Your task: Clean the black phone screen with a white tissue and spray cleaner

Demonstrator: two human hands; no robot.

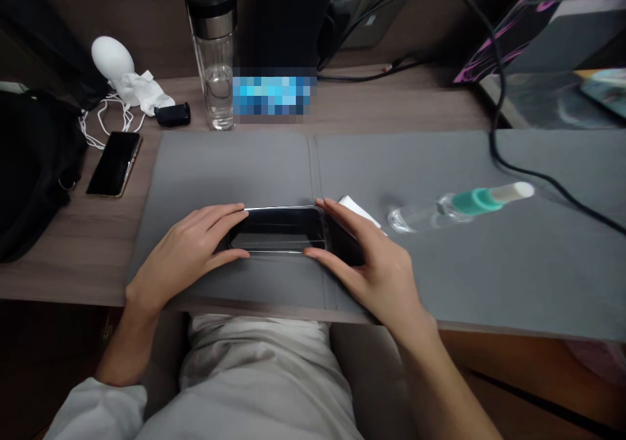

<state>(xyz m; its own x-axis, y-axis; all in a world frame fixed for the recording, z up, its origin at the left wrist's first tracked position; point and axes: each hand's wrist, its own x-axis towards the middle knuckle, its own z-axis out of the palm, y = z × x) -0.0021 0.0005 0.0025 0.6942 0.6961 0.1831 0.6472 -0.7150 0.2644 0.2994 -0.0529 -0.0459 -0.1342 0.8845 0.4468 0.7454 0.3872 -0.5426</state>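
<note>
A black phone (281, 230) lies flat on the grey desk mat (489, 251), lengthwise left to right. A thin clear sheet with bright edges rests over its screen. My left hand (188, 251) pinches the left end between thumb and forefinger. My right hand (364, 257) pinches the right end the same way, covering that end of the phone. A small white wipe (359, 210) peeks out just behind my right hand.
A small clear spray bottle (460, 206) with a teal collar lies on the mat to the right. A black cable (533, 173) crosses the mat. Behind stand a glass water bottle (214, 55), a second phone (114, 164), white earphones (105, 124) and a black bag (29, 166).
</note>
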